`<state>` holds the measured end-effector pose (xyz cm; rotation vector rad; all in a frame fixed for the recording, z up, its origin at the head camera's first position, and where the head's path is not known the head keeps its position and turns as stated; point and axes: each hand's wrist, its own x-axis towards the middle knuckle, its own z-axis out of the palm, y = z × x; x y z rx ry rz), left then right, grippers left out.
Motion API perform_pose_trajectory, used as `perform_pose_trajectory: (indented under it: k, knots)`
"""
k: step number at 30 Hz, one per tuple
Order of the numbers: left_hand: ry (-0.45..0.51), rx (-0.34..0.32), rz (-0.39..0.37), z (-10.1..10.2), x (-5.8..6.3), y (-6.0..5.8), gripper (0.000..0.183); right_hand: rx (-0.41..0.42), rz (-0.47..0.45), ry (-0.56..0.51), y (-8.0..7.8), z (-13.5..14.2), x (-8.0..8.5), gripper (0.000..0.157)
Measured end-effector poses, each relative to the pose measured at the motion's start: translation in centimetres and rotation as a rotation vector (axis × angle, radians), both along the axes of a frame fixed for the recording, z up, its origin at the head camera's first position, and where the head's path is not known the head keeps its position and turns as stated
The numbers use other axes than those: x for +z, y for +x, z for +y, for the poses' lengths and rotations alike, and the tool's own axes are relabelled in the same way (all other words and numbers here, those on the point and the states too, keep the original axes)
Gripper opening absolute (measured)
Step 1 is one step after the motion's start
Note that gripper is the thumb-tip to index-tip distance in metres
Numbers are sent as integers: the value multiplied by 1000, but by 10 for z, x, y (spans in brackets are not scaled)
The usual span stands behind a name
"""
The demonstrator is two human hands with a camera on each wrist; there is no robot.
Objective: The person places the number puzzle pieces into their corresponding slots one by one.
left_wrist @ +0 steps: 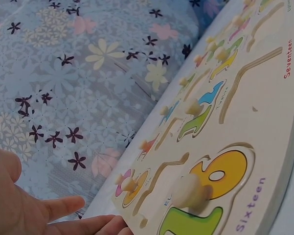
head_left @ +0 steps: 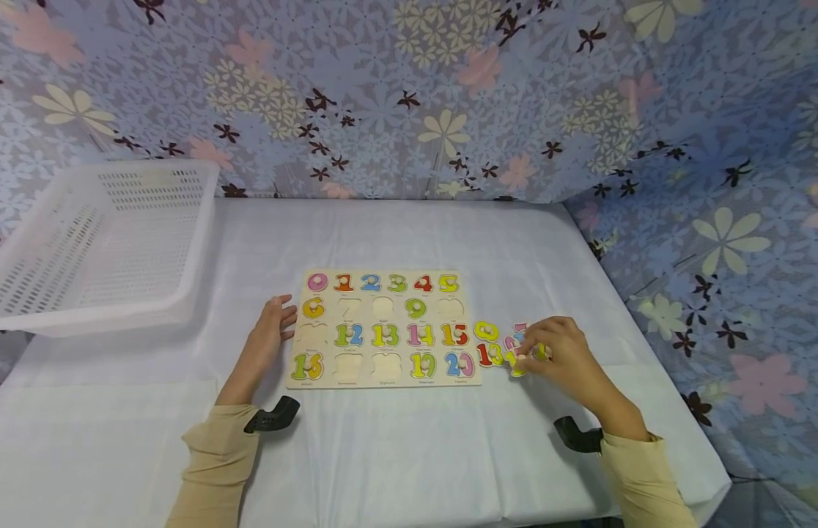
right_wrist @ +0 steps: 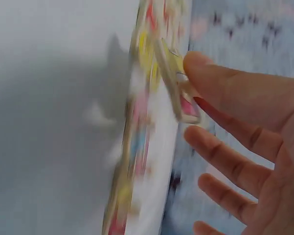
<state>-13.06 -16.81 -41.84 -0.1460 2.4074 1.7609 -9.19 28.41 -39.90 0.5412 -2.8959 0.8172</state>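
Note:
A wooden number puzzle board (head_left: 363,374) lies on the table, with knobbed number pieces set in it and several recesses showing bare wood. My left hand (head_left: 267,334) rests at its left edge, fingers extended; in the left wrist view, the fingertips (left_wrist: 112,225) reach the board's corner near the sixteen piece (left_wrist: 205,196). At the right, my right hand (head_left: 564,359) pinches a yellow-and-pink number piece (right_wrist: 175,81) by its knob between thumb and forefinger. The piece is tilted over the loose pieces. Its number is hidden.
Beside the board's right edge lie a loose yellow number piece (head_left: 486,331), a red-and-yellow one (head_left: 490,356) and several others partly under the right hand. A white plastic basket (head_left: 198,249) stands at the back left. Flowered cloth (head_left: 396,110) hangs behind the white-covered table (head_left: 382,462).

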Motion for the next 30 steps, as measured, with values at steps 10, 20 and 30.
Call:
perform_pose_trajectory:
  k: [10,20,30]
  knots:
    - [-8,27,5,1,-1,0,61,256,55,37,-19,-124,-4,26]
    - [-5,15,-6,3,-1,-1,62,249,0,99,-34,-180,-3,29]
    - [-28,13,-8,2,1,-1,64,252,-21,195,-34,-192,-13,34]
